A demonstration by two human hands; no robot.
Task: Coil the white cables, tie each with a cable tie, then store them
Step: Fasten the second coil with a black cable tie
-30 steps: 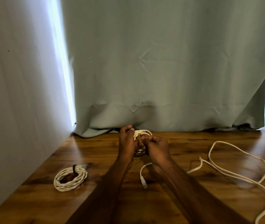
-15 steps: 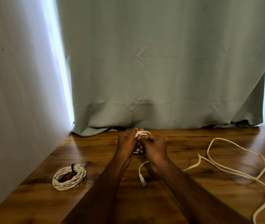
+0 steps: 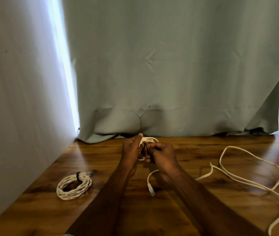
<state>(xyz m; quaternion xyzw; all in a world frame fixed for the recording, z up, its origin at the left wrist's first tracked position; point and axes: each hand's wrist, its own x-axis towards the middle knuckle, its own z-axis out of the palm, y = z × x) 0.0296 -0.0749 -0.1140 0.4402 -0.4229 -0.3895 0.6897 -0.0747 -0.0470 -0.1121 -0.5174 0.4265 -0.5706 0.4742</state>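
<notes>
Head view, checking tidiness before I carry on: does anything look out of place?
Only the loose cable, sprawled uncoiled across the right of the table. The tied coil lies neat at left, and both hands hold a small coil.

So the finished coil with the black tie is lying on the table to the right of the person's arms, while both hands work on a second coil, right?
Not quite. In the head view the tied coil lies to the left of the arms, near the wall. The rest holds: left hand and right hand both grip the second coil.
</notes>
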